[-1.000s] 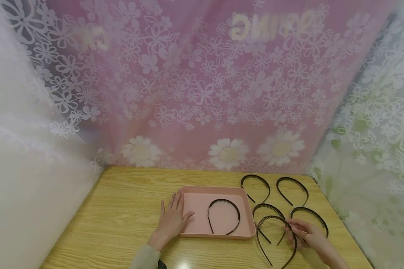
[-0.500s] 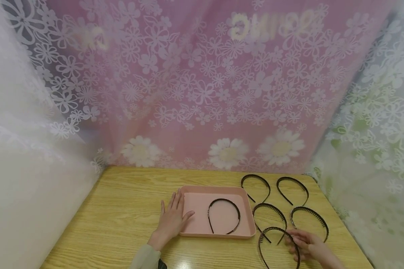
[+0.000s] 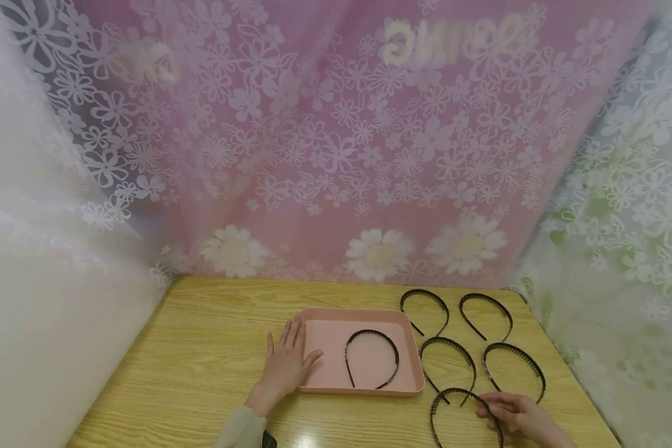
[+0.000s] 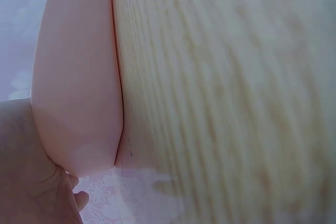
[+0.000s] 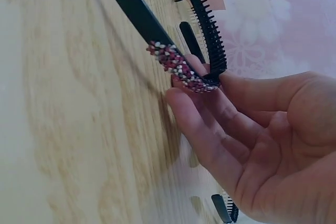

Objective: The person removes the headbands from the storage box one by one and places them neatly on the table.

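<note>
My right hand (image 3: 521, 418) pinches a black toothed headband (image 3: 457, 391) by its right side, near the table's front edge. In the right wrist view, red and white beads (image 5: 170, 62) cover the part of the band by my thumb and fingertips. The lower ends of this headband run out of the head view. My left hand (image 3: 282, 372) rests with spread fingers on the left rim of a pink tray (image 3: 364, 391), thumb over its inside. A similar headband (image 3: 373, 331) lies in the tray, toward its right.
Several more black headbands, such as this far one (image 3: 425, 292) and this right-hand one (image 3: 516, 346), lie on the wooden table (image 3: 213, 336) right of the tray. Floral curtains (image 3: 313, 155) close off the back and both sides.
My right hand has moved the held headband toward the table's front edge and slightly right, off most of the headband behind it. My left hand and the tray have stayed put.
</note>
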Action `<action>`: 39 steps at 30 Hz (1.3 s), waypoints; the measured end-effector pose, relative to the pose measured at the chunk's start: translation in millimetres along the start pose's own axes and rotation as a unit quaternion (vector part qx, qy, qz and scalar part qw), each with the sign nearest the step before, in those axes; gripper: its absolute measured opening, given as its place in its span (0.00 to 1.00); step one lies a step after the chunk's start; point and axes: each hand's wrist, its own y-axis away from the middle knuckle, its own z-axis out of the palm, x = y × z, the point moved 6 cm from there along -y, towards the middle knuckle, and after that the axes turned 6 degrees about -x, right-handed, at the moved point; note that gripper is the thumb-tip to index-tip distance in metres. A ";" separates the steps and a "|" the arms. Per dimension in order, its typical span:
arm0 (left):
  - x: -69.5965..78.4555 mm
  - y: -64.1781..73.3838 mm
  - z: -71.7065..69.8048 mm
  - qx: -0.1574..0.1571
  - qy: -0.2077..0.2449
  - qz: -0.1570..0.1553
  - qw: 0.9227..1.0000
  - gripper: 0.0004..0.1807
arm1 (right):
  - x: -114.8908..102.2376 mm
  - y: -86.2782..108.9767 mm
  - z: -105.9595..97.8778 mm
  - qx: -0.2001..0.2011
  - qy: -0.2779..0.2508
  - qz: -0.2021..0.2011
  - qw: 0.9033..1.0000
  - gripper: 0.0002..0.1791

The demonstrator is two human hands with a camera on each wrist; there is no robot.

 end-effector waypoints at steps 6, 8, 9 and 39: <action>0.8 0.9 -0.6 -0.004 0.013 0.001 1.000 0.44 | -1.2 1.9 -1.4 0.007 0.041 0.007 0.999 0.25; 1.2 1.2 -1.1 -0.003 0.019 0.004 1.000 0.44 | -1.4 2.5 -3.0 0.021 0.065 0.018 0.998 0.26; 1.4 1.3 -1.3 -0.003 0.020 0.004 1.000 0.44 | -1.6 2.8 -3.7 0.029 0.075 0.024 0.996 0.26; -0.4 -0.5 0.6 -0.014 0.010 -0.002 1.000 0.44 | -69.0 -18.6 -0.8 0.180 0.222 -0.050 0.957 0.29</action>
